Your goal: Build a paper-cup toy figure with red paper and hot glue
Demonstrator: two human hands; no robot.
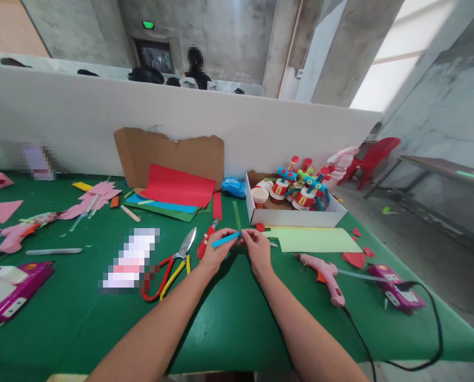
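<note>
A narrow blue paper strip [225, 240] is held between my two hands over the green table. My left hand [220, 252] is closed on the strip, its loose end sticking out to the left. Fingers of my right hand [256, 248] pinch its other end. Just left of my left hand lies a red utility knife [207, 240]. Scissors [177, 260] with red and yellow handles rest open further left. A green paper strip [237, 215] and a red paper strip [217, 206] lie beyond my hands.
A white box [300, 218] holds several paper-cup figures. Pale green paper [320, 240] lies before it. A pink glue gun [325, 275] and purple power strip [396, 289] are at right, with a black cord. Red paper [177, 185] is stacked at back; another glue gun [22, 232] is left.
</note>
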